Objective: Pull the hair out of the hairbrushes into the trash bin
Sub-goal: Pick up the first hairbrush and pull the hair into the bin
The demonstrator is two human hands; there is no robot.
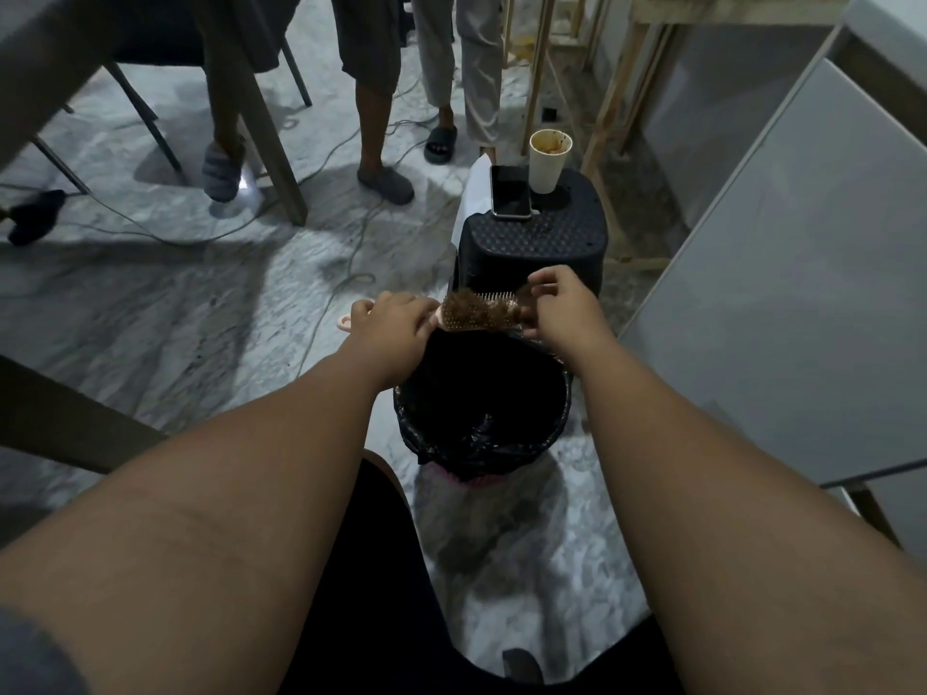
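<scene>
Hairbrush [476,313]: gripped at the handle by left hand [396,321], above trash bin [481,408]. Right hand [557,306] apparently pinches hair [464,306] at the far end. Step: stripping. Next: pull clear, drop below.

Scene is dimly lit, with a cool grey cast. Broad soft-edged shadows are cast across the pale marbled floor [165,273]; one small bright patch is seen beside the brown wooden table leg [273,143]. Detail is lost inside the black-lined round trash bin [481,393]. Straight lines are bent by wide-angle distortion at the edges. The bare forearms [210,494] are softened towards the bottom corners.
</scene>
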